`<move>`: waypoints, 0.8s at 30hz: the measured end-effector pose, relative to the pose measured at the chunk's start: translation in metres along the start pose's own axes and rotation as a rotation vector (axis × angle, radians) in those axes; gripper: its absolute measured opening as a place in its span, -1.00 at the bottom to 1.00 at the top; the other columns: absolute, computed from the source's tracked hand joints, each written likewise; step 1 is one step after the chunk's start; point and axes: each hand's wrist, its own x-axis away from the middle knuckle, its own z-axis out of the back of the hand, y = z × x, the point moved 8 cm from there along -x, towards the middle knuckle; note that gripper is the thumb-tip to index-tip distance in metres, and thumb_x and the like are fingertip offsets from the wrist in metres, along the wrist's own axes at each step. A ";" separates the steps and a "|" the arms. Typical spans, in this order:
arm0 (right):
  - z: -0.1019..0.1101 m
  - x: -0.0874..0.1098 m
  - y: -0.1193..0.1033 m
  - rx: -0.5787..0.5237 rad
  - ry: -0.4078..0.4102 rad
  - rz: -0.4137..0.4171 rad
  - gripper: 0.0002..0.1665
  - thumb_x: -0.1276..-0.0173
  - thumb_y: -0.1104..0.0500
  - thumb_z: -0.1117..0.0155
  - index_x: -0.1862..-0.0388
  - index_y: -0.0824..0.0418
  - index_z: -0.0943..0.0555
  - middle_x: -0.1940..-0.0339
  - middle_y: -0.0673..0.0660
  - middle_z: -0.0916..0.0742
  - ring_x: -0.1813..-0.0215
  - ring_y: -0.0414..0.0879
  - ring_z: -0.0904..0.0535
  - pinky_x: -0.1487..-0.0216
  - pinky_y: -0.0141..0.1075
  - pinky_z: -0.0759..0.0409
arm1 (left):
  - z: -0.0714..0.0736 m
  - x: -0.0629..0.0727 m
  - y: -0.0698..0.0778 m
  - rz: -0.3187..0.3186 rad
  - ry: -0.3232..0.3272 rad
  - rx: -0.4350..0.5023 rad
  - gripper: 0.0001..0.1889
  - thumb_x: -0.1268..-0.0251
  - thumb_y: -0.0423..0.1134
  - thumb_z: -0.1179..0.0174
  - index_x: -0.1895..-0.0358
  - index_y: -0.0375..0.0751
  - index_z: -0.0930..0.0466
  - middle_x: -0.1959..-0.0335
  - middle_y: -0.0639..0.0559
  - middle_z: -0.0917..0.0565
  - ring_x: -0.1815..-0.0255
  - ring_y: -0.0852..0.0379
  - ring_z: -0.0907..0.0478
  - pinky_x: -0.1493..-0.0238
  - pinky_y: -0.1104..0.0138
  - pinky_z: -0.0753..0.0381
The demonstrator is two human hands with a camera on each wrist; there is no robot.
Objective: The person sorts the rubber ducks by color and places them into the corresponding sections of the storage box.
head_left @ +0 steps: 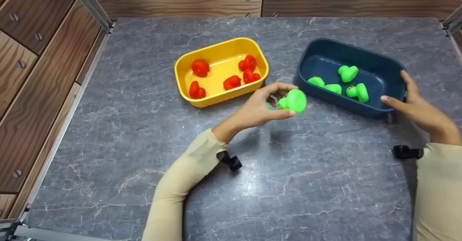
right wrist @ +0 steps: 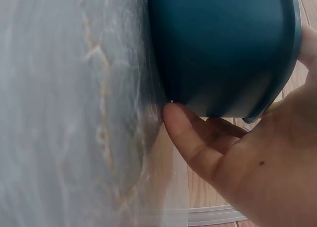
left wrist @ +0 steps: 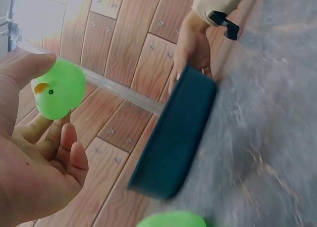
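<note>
My left hand [head_left: 258, 105] pinches a green rubber duck [head_left: 296, 101] above the table, between the two bins. In the left wrist view the duck [left wrist: 59, 88] shows its orange beak and an eye, with the thumb against it. Another green thing [left wrist: 171, 220] peeks in at the bottom of that view, mostly cut off. My right hand [head_left: 426, 113] grips the right end of the dark blue bin [head_left: 388, 62], thumb over the rim. The right wrist view shows its fingers [right wrist: 190, 138] against the bin's outer wall. Several green ducks [head_left: 348, 74] lie inside that bin.
Left of the blue bin stands a yellow bin [head_left: 213, 51] with several red ducks [head_left: 200, 68] inside. Both stand on a grey marbled table [head_left: 144, 132]. Wood-patterned panels [head_left: 177, 3] border the table at the back and left.
</note>
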 end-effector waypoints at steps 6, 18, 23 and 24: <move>0.000 0.000 0.000 0.006 0.008 -0.011 0.18 -0.47 -0.14 -0.01 -0.44 -0.05 0.74 -0.42 0.29 0.61 -0.41 0.30 0.76 -0.37 0.28 0.61 | -0.009 -0.016 0.006 -0.014 0.045 0.027 -0.46 -0.14 -0.23 -0.35 -0.23 -0.17 -0.47 -0.01 0.02 -0.59 0.07 0.30 -0.43 0.05 0.33 -0.42; 0.001 0.000 0.000 0.021 0.003 -0.019 0.18 -0.47 -0.17 0.01 -0.44 -0.06 0.74 -0.42 0.28 0.61 -0.42 0.30 0.75 -0.37 0.29 0.58 | -0.037 -0.057 0.015 0.012 0.038 0.058 -0.45 -0.19 -0.20 -0.33 -0.27 -0.11 -0.43 -0.16 0.09 -0.55 -0.03 0.39 -0.43 -0.08 0.46 -0.48; 0.000 0.000 -0.001 0.022 0.002 -0.013 0.18 -0.46 -0.16 0.00 -0.44 -0.06 0.74 -0.43 0.27 0.60 -0.43 0.28 0.74 -0.38 0.29 0.56 | -0.049 -0.067 0.019 0.017 0.030 0.070 -0.44 -0.18 -0.20 -0.33 -0.27 -0.08 -0.42 -0.13 0.14 -0.54 -0.04 0.44 -0.42 -0.04 0.51 -0.43; 0.000 0.000 -0.002 0.021 0.001 -0.010 0.18 -0.46 -0.16 0.00 -0.44 -0.06 0.74 -0.43 0.26 0.60 -0.43 0.26 0.75 -0.38 0.29 0.56 | -0.051 -0.069 0.019 0.011 0.033 0.078 -0.44 -0.18 -0.20 -0.33 -0.27 -0.08 -0.42 -0.12 0.15 -0.54 -0.04 0.45 -0.42 -0.04 0.50 -0.44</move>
